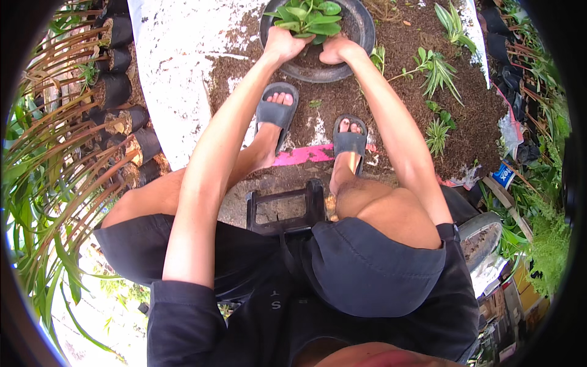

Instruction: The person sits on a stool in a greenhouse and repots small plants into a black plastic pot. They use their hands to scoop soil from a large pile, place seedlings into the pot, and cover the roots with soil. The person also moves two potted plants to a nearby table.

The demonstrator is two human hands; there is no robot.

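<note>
A green broad-leaved plant [312, 17] sits inside a round black basin [364, 27] with dark soil in it. My left hand [286, 43] is at the plant's base, with its thumb across the lower stems and its other fingers hidden by leaves. On the opposite side, my right hand [338, 48] reaches down by the base over the soil. Its fingertips are out of sight under the leaves, so its grip is not visible.
Dark loose soil [474, 114] covers much of a white sheet [169, 69]. Variegated plants [439, 75] lie on it at right. Black-potted plants [117, 89] line the left. My sandalled feet [277, 110] stand before the basin, and a black plastic stool [279, 225] is beneath me.
</note>
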